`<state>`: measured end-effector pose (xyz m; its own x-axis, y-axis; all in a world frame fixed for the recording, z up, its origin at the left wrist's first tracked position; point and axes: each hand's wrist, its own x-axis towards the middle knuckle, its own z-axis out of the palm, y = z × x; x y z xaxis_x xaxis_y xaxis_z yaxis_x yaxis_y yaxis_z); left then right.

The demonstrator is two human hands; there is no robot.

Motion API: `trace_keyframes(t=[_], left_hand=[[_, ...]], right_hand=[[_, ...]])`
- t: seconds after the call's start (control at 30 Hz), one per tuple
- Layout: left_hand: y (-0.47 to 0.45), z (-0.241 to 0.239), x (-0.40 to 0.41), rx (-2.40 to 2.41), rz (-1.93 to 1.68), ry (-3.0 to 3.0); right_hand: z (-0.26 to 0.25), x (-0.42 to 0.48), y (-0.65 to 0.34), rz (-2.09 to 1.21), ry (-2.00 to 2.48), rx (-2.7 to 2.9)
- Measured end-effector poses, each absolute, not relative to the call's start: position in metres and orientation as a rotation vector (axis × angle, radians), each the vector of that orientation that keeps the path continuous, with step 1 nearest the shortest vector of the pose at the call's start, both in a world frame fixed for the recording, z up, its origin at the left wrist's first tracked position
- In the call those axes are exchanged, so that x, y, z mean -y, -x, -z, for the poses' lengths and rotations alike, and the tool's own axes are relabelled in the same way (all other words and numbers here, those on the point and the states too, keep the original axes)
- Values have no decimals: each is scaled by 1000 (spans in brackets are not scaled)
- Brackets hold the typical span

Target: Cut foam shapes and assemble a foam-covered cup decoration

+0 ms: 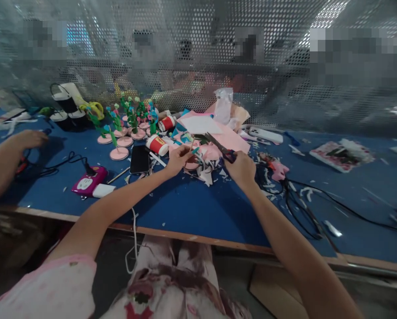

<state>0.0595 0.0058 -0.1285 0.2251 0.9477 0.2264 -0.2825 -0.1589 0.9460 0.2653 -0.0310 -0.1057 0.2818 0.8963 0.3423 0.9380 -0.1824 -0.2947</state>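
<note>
In the head view my right hand [243, 170] grips dark-handled scissors [217, 142], the blades raised and pointing up and left over the paper pile. The fingers of my left hand [177, 160] are pinched on a small teal piece [194, 150], too small to name for sure. Between the hands lie pink paper [210, 151] and white scraps [205, 176]. Just left of my left hand a red and white paper cup [157, 145] lies on its side. A black phone [140, 159] rests beside it.
Several small artificial flowers on pink round bases [119, 153] stand at the back left. A purple power bank [90, 180] with cables lies in front. White paper sheets [201, 124] are piled behind my hands. At far left, another person's hand [32, 138] reaches over the blue table [181, 217].
</note>
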Motion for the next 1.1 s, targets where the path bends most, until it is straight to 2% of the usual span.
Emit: trace_keyframes(t=[0.17,0.3,0.53,0.87,1.0,1.1], left_hand=[[-60,132,-5,-834,-1099,-1332],[-58,130,-6,-946,-1126,-1459],[-38,112,-18,-1565,-1030,-2153],[-30,79,-10,-1743,-676,-2709],[-5,50,-15,-1798,-341,-2803],[14,42,-25,-1643,159,-2766]], right_hand=[[108,23,-276,162,2083,1428],[109,15,-291,90,2104,1325],[115,9,-311,79,2179,1195],[108,15,-297,84,2098,1334],[106,23,-277,53,2041,1534],[105,31,-260,10,2059,1727]])
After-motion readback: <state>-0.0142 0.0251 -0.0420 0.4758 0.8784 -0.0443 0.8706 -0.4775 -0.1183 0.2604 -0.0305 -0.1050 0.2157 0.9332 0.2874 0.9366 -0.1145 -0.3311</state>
